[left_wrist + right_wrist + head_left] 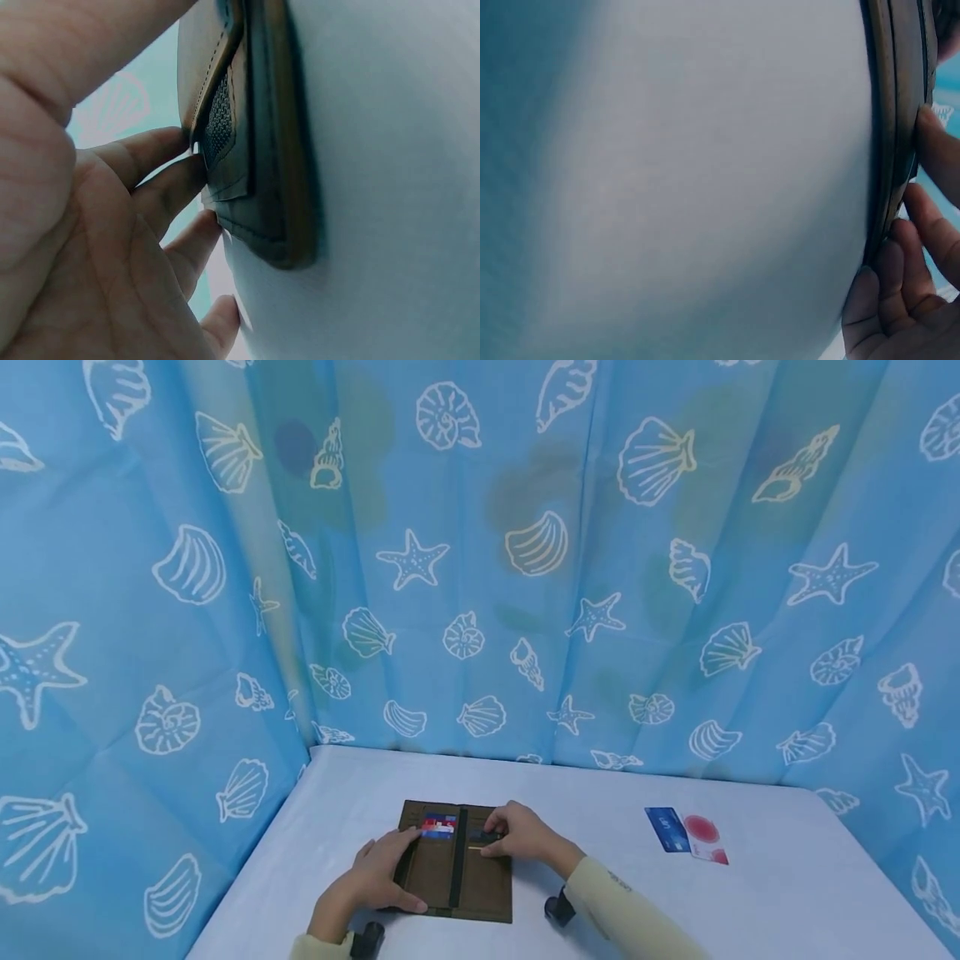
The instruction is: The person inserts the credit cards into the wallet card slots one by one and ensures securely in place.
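Observation:
A brown wallet (431, 870) lies spread out on the white table, a dark band running down its middle. A red and blue card (438, 826) shows in a slot of its left half. My left hand (382, 870) spans the wallet's left side, fingertips near that card and thumb at the lower edge. In the left wrist view its fairly straight fingers touch the wallet's edge (300, 225). My right hand (525, 835) pinches a dark card (483, 835) at the right half's upper slots. In the right wrist view its fingers lie along the wallet's side (900, 150).
To the right on the white table (592, 827) lie a blue card (667, 830) and a white card with a red circle (705, 837), edges meeting. A blue shell-print curtain (480, 593) hangs behind the table and along its left side.

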Demonstrator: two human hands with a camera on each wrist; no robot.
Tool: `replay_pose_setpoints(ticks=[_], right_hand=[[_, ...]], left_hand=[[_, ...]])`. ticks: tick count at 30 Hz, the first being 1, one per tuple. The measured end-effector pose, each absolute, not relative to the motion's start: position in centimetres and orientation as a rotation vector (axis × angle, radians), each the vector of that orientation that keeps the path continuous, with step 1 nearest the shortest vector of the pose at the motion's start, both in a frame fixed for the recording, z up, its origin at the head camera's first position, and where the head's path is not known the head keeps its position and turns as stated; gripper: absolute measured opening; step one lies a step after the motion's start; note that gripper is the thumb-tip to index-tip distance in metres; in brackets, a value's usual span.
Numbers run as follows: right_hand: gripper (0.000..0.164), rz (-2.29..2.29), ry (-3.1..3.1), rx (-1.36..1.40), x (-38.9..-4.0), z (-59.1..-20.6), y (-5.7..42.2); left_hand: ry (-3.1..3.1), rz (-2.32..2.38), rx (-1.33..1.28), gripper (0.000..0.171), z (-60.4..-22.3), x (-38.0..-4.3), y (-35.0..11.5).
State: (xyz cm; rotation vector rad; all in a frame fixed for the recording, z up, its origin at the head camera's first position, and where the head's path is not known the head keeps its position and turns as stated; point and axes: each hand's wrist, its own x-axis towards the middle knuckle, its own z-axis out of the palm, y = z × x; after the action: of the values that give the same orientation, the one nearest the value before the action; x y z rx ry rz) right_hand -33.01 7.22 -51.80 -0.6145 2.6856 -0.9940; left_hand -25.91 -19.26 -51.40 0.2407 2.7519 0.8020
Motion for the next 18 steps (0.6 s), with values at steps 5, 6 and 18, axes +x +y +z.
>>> replay_pose_setpoints(ticks=[5, 6, 18], right_hand=[[0.028, -0.966, 2.714, -0.601, -32.78, -51.68, 7.06], [0.028, -0.963, 2.718, -0.599, -32.74, -51.66, 7.06], [0.03, -0.938, 2.777, -0.585, -32.44, -51.56, 6.81]], left_hand=[[2.766, 0.802, 0.241, 0.106, -51.15, -25.88, -19.17], [2.767, 0.799, 0.242, 0.106, -51.09, -25.92, -19.17], [2.775, 0.792, 0.265, 0.108, -51.54, -26.02, -19.37]])
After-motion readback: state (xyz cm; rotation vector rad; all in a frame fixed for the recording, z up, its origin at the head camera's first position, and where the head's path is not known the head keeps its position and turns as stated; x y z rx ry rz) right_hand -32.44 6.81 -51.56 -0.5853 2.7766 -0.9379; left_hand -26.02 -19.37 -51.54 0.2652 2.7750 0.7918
